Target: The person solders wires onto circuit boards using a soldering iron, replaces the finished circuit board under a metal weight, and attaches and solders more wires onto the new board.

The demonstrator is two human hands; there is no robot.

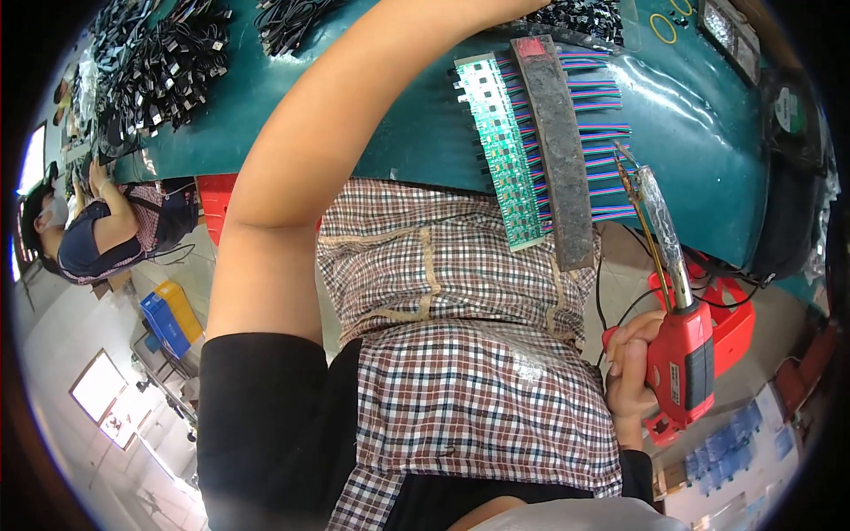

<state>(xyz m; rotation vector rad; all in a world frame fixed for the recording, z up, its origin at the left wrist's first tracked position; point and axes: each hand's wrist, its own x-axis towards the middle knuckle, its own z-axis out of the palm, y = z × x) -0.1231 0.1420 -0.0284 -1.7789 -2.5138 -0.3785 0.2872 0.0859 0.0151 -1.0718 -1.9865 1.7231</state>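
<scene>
Right hand (630, 372) grips red soldering gun (680, 358) — tip apparently foil-wrapped.

A round green-and-white label (786, 110) sits on the black fan (far right) — blue packets (726, 447) lie lower right.

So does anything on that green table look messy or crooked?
Yes. The long green circuit board strip and the grey, grimy bar lying across its coloured wires sit slanted, their lower ends poking over the teal table edge, above the checked apron.

Black cable bundles (168, 62) and a blue crate (164, 323) nearby
</scene>
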